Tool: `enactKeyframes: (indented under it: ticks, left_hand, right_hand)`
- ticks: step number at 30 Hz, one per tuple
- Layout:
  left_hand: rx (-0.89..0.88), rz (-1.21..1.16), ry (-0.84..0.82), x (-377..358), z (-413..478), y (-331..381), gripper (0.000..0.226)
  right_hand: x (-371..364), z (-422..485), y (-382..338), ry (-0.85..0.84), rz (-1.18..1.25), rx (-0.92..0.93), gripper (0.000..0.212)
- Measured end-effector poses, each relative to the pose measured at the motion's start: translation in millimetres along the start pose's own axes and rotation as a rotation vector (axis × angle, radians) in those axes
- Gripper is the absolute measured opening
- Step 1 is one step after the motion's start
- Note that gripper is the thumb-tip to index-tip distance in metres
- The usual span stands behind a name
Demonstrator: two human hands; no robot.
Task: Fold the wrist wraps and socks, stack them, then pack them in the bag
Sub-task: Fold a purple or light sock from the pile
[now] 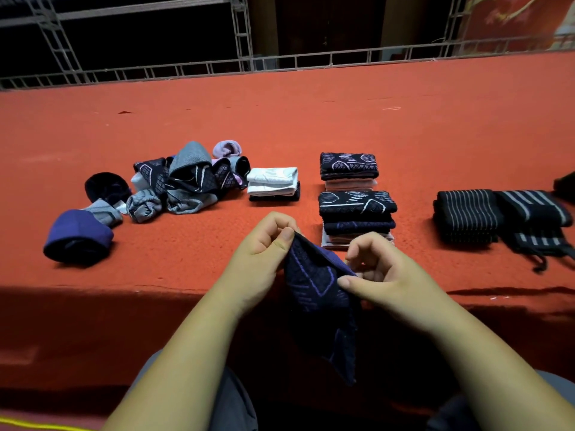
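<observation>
Both hands pinch one dark sock (pixel 314 284), navy with purple line patterns. The left hand (pixel 264 247) nips its upper edge between thumb and curled forefinger, the other fingers folded into the palm. The right hand (pixel 385 269) clamps the sock's right side, with the thumb lying flat on the cloth and the fingers curled behind it. The two pinches are close together and the cloth between them is taut. The rest of the sock hangs down below the hands, over the front edge of the red-covered table (pixel 280 119) and towards the person's lap.

Just beyond the right hand's knuckles stands a stack of folded socks (pixel 357 213), dark patterned ones on top and pale ones at the bottom. A second, lower stack (pixel 348 166) sits straight behind it. Beyond the left hand lies a small pile with white socks on top (pixel 273 181). Further left of that is a loose heap of unfolded socks (pixel 186 178) in grey, navy and lilac. A purple bundled sock (pixel 77 234) and a black one (pixel 105 186) lie at the heap's outer edge, well apart from the hands.

Far to the right of the right hand lie two black wrist wraps with white stripes (pixel 466 213), side by side and touching. The right-hand one trails a loop. A metal truss (pixel 242 32) stands behind the table.
</observation>
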State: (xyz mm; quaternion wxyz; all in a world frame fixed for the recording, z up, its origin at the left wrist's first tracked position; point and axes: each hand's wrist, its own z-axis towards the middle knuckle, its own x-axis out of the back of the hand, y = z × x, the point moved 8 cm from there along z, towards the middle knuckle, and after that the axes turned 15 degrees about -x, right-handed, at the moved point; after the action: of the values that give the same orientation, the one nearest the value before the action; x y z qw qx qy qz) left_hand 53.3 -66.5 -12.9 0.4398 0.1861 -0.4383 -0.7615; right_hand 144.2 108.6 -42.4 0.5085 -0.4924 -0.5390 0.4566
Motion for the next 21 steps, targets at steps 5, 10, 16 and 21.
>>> enactKeyframes:
  ticks: [5,10,16,21]
  left_hand:
    - [0.019,0.014,0.028,1,0,-5,0.016]
    - [0.019,0.057,0.027,2,1,-7,0.016]
    - [0.006,0.05,0.022,1,1,-8,0.014]
    - [0.032,-0.041,0.046,-1,2,-12,0.01]
  right_hand:
    - [9,-3,-3,0.073,-0.052,0.029,0.015]
    - [12,-7,-5,0.127,-0.188,0.044,0.019]
    - [9,-8,-13,0.119,-0.146,0.082,0.022]
    - [13,-3,-5,0.141,0.011,0.003,0.017]
